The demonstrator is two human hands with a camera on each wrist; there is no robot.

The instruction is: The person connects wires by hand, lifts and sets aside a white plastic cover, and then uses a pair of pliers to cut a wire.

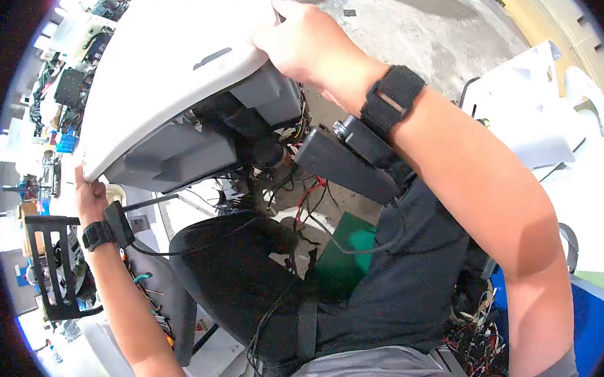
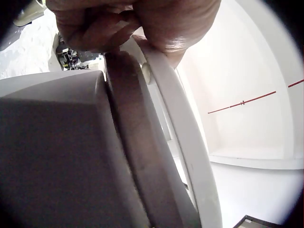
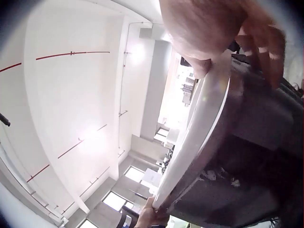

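Note:
A big white plastic appliance housing (image 1: 172, 59) with grey parts and wires on its underside is lifted up in front of me. My left hand (image 1: 91, 196) grips its lower left edge, fingers curled round the white rim (image 2: 166, 90). My right hand (image 1: 294, 42) grips the upper right corner, thumb on the white face and fingers behind the rim (image 3: 209, 114). In the right wrist view the left hand (image 3: 152, 216) shows at the far end of the housing. A black camera sits on each wrist strap.
A black plastic crate (image 1: 53, 270) stands at the left beside my left forearm. White panels (image 1: 551, 127) lie at the right on a concrete floor (image 1: 409, 19). Loose wires (image 1: 474, 336) and a green board (image 1: 346, 247) lie below, by my dark-clothed lap.

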